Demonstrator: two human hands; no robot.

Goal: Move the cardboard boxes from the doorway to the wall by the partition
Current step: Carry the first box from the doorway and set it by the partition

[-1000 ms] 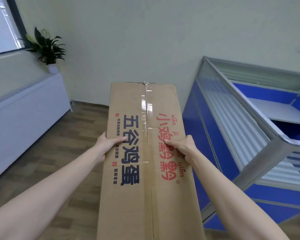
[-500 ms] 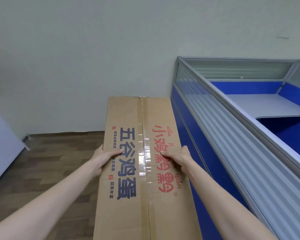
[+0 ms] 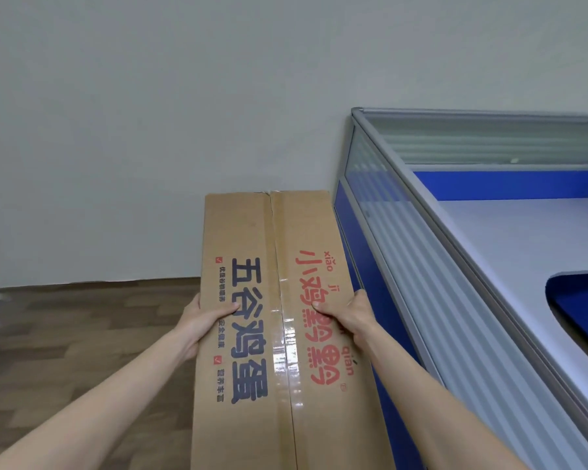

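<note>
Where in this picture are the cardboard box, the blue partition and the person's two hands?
cardboard box [image 3: 252,239]: head view, bare top panel.
blue partition [image 3: 345,218]: head view, blue side panel.
left hand [image 3: 204,317]: head view, back of hand.
right hand [image 3: 350,313]: head view, back of hand.

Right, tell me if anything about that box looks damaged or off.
Nothing stands out. The cardboard box is taped shut along its centre seam, its top flat and undented, and the left hand and right hand hold its two sides beside the blue partition.
</note>
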